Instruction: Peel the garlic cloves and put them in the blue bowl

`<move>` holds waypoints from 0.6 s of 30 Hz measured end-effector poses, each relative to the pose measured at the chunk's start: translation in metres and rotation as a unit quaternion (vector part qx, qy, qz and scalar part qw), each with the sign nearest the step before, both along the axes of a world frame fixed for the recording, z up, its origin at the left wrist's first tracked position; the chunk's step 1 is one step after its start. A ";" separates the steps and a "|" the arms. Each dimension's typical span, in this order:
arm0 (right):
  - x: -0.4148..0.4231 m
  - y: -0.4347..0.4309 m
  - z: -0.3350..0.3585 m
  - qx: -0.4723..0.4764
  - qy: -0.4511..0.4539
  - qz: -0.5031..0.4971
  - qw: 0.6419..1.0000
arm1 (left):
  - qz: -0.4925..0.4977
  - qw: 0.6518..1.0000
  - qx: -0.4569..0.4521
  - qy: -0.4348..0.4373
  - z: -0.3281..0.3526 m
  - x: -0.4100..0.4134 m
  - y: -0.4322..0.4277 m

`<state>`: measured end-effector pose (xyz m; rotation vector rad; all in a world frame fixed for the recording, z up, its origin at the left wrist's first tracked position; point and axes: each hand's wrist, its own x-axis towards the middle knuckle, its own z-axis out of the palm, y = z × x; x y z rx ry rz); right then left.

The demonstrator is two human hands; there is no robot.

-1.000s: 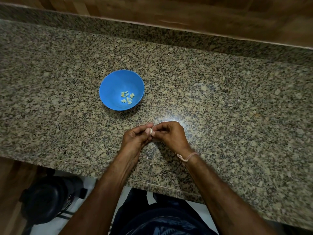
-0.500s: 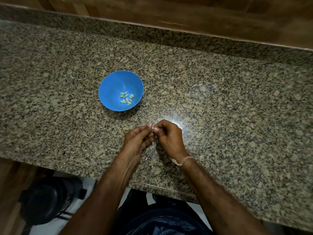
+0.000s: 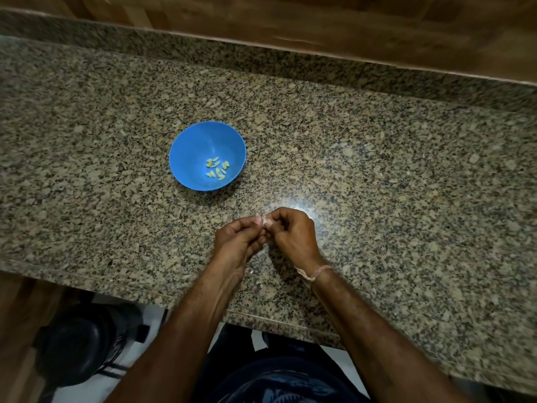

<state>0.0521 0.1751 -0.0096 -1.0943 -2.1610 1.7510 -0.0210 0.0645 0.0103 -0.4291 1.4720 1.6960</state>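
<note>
A blue bowl [image 3: 190, 146] stands on the granite counter with several peeled garlic cloves [image 3: 217, 169] lying in its bottom. In front of it and a little to the right, my left hand [image 3: 237, 239] and my right hand [image 3: 292, 234] meet fingertip to fingertip above the counter. Between them they pinch a small pale garlic clove [image 3: 265, 221], mostly hidden by the fingers. Both hands have curled fingers. A thread band circles my right wrist.
The speckled granite counter [image 3: 377, 175] runs left to right, with a raised granite strip and wood panelling behind. A few pale skin scraps [image 3: 258, 283] lie near the front edge beneath my wrists. A dark round object [image 3: 84, 344] stands on the floor below left.
Both hands stay joined on the clove with only small finger shifts; the bowl and its cloves have not moved.
</note>
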 end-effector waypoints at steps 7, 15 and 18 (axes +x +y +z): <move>-0.005 -0.002 0.001 -0.052 -0.029 -0.018 0.998 | -0.002 1.000 -0.017 0.017 -0.004 0.000 -0.004; 0.001 -0.003 0.004 -0.112 0.019 0.004 0.994 | 0.013 1.000 -0.023 0.001 0.001 -0.004 -0.005; -0.001 -0.002 0.001 -0.059 -0.003 0.013 0.998 | -0.002 0.999 -0.040 0.008 -0.001 -0.003 -0.005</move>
